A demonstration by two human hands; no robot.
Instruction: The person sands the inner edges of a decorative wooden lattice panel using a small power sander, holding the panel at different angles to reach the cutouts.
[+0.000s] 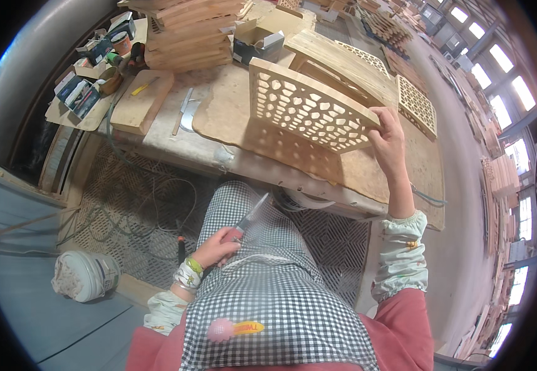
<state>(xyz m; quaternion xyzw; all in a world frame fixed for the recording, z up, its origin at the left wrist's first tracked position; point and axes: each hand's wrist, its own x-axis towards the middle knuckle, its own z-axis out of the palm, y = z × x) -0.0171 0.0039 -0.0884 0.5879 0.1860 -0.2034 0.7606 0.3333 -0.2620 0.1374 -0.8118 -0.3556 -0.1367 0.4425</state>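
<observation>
My right hand (388,135) grips the upper right corner of a pale wooden lattice panel (305,102), pierced with many irregular holes. The panel stands tilted on its long edge over a brown board (225,111) on the workbench. Low over my lap, my left hand (220,245) is closed around the handle of a slim, pointed knife (255,212). Its pale blade points up and to the right, away from the panel. Just behind the panel lies a slatted wooden piece (336,68), partly covered by it.
Further right lies another lattice panel (417,106). Stacked wooden boards (188,43) and an open box (257,44) stand at the back. A yellow-handled tool (143,88) rests on a wooden block (135,111). Small boxes (76,93) crowd the left; a white bucket (88,275) sits below.
</observation>
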